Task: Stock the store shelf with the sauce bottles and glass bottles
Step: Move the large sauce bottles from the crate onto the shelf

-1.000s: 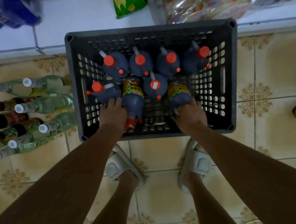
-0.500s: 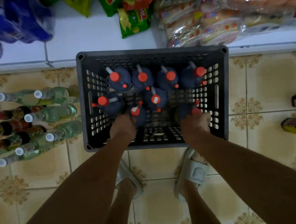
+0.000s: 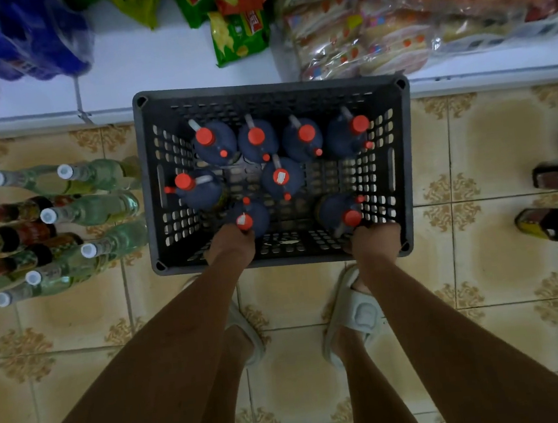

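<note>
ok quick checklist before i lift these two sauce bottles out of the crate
1. Left hand grips the near-left sauce bottle at its neck: ok.
2. Right hand grips the near-right sauce bottle: ok, though its fingers are partly hidden.
3. Both held bottles capped, red caps on: ok.
4. Path upward out of the black crate open, nothing above the two bottles: ok.
5. Near-left bottle sits close to the neighbouring bottle; whether they touch: cannot tell.
6. Free space on the white shelf past the crate for two bottles: ok, bare patch between the blue packs and the green snack bag.
</note>
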